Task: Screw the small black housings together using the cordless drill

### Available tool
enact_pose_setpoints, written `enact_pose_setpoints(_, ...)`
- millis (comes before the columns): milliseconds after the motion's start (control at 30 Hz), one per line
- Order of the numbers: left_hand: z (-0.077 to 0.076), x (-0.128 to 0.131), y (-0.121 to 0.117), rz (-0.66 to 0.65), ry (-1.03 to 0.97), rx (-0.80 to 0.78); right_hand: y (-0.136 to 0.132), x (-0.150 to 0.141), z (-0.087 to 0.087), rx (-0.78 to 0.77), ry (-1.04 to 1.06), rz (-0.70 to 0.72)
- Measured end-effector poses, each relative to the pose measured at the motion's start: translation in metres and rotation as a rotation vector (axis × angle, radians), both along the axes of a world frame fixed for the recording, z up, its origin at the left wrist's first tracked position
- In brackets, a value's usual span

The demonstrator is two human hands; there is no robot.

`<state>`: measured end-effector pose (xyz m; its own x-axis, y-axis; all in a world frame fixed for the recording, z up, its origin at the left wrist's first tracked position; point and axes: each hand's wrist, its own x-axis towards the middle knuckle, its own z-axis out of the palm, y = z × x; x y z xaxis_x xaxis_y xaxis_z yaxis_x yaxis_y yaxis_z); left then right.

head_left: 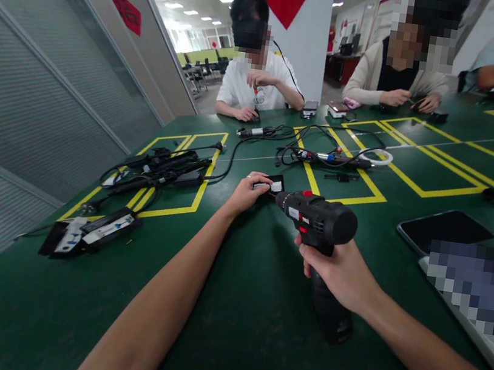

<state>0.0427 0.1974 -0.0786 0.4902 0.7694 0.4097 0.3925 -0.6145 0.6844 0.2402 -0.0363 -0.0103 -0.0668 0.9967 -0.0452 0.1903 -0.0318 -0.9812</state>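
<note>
My right hand (336,268) is wrapped round the handle of a black cordless drill (316,216) with red accents. The drill's chuck points away to the left, toward my left hand (248,192). With its fingers closed together, my left hand holds a small flat black piece with a white patch (277,185) down on the green table (245,332). The drill's tip is right by this piece; whether it touches cannot be made out. Part of the piece is hidden under my fingers.
Black adapters and cables (161,173) lie at the left, near black-and-white parts (88,233). Further back are a corded screwdriver (333,159) and a white ring (377,157). A phone (445,231) lies at the right. Several people sit across the table, one in a white shirt (284,83).
</note>
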Motion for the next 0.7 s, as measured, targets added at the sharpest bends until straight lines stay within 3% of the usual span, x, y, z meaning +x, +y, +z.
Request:
enact_pose_setpoints(267, -0.0017, 0.0015, 0.0007, 0.014, 0.024, 0.017, 0.0006, -0.0039, 0.0047, -0.050, 0.080, -0.031)
enact_pose_setpoints(567, -0.0009, 0.0011, -0.0002, 0.004, 0.022, 0.039, 0.0002, 0.0007, -0.0011, -0.131, 0.116, 0.098)
enact_pose_setpoints(700, -0.0004, 0.0015, 0.0003, 0.002, 0.006, 0.039, 0.0009, 0.0007, -0.0017, -0.094, 0.159, 0.094)
